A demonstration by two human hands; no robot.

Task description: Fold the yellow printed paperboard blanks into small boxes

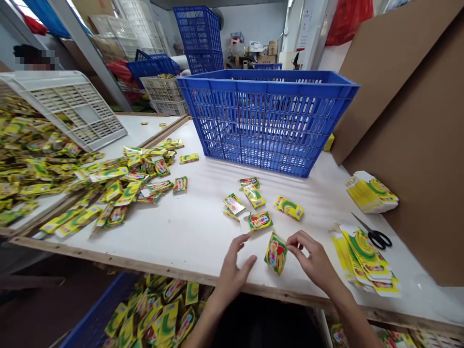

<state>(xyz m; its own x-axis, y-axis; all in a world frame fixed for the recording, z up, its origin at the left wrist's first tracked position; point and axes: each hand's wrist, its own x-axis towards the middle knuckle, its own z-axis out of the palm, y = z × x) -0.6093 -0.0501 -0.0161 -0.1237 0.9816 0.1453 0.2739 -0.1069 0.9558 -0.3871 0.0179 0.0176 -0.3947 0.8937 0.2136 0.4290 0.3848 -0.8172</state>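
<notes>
My right hand (308, 256) pinches the edge of a small yellow and green printed crayon box (276, 253), which tilts just above the table near its front edge. To its left, my left hand (235, 266) is empty, thumb and fingers apart and curved toward the box. Just beyond my hands lie several similar small boxes, among them one box (260, 221) face up and another box (289, 208) showing its barcode. Flat unfolded cartons (368, 258) lie fanned out to the right of my right hand.
A large blue plastic crate (268, 125) stands at the back. Black-handled scissors (377, 237) and another carton stack (373, 191) are at right. A heap of packets (130, 179) spreads at left, by a tipped white crate (83, 111). Filled boxes (159, 314) fill a bin below. Another person (34, 58) is far left.
</notes>
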